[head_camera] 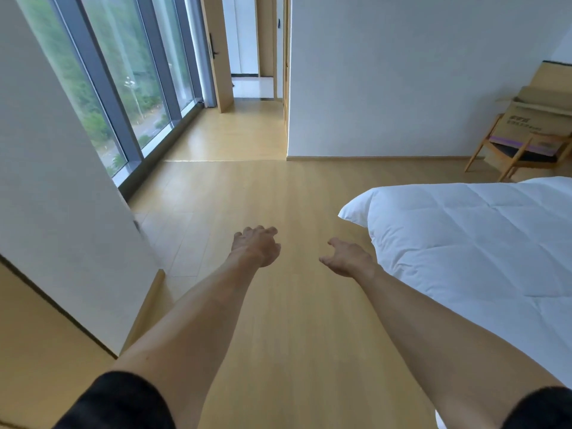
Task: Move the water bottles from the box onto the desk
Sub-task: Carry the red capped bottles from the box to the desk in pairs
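A brown cardboard box (540,114) with printed lettering stands on a wooden chair (495,150) at the far right, by the white wall. Its top flaps are up and I cannot see inside; no water bottles show. My left hand (257,244) and my right hand (348,257) both reach forward over the wooden floor, far from the box. Each holds nothing, with fingers loosely curled and apart. A wooden surface (34,351) at the lower left edge may be the desk; I cannot tell.
A bed with a white duvet (470,243) fills the right side. A white wall panel (52,196) juts out on the left, with tall windows (123,82) behind it. Wooden floor (247,187) runs ahead to an open doorway (250,57).
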A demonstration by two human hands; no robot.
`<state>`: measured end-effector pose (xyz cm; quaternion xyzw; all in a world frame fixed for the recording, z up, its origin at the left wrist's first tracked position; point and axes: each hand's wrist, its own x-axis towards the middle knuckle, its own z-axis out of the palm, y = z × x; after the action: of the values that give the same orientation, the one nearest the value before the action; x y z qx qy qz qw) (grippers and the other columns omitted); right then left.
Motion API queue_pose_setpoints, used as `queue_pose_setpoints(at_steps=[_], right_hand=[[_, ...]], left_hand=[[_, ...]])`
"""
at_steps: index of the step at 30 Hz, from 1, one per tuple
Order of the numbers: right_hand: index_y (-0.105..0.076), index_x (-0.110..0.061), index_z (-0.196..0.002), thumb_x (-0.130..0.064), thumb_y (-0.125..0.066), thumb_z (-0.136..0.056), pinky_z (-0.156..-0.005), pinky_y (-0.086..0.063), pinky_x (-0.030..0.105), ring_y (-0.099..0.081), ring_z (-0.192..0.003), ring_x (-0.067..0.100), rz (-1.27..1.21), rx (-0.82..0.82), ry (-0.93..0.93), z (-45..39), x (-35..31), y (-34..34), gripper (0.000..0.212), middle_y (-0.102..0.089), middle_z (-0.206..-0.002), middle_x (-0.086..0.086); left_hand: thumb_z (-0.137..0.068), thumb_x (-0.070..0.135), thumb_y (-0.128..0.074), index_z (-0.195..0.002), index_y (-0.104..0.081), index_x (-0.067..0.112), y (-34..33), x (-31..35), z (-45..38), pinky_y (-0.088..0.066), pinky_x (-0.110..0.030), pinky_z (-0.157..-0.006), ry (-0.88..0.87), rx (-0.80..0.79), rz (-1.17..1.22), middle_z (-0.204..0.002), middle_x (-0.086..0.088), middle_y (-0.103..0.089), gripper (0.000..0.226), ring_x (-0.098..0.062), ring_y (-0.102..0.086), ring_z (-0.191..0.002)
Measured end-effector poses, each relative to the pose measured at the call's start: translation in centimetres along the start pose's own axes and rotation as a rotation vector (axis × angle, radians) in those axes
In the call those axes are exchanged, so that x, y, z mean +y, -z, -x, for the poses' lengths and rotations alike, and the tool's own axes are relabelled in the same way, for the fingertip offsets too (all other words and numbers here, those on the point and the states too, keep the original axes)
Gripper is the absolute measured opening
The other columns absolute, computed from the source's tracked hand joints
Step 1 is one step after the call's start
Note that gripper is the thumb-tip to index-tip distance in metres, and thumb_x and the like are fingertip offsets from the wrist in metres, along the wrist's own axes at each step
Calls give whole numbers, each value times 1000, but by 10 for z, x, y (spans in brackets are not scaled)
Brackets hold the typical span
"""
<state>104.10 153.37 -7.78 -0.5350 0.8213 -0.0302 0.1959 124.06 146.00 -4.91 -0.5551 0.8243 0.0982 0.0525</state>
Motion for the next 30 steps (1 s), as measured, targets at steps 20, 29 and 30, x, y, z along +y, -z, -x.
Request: queue_pose_setpoints(at_steps=[20,29,30], right_hand=[[-32,-25,-154,-53,-49,-97,-105,-42,41,-46,-136,28,3,50,-112,-307,-43,82,65,-47,-150,5],[-32,-25,-154,-53,-49,-97,-105,-43,41,-46,-135,29,2,73,-194,-456,-83,137,65,-47,-150,7],[-33,-24,-153,-52,-49,-97,-104,-43,40,-46,-135,29,-3,68,-204,-468,-84,140,65,-48,-149,7]], left_hand=[[-102,45,-41,-152,-37,31,44,-20,-355,-32,-42,-111,-146,-19,-14,-152,-2,-45,52,-28,-41,-138],[-102,45,-40,-152,-37,32,98,-29,-529,-33,-42,-108,-258,1,-46,-148,-2,-48,51,-28,-43,-135],[-102,45,-40,-152,-37,32,99,-29,-544,-33,-42,-108,-268,-7,-48,-148,-2,-47,52,-28,-43,-135]])
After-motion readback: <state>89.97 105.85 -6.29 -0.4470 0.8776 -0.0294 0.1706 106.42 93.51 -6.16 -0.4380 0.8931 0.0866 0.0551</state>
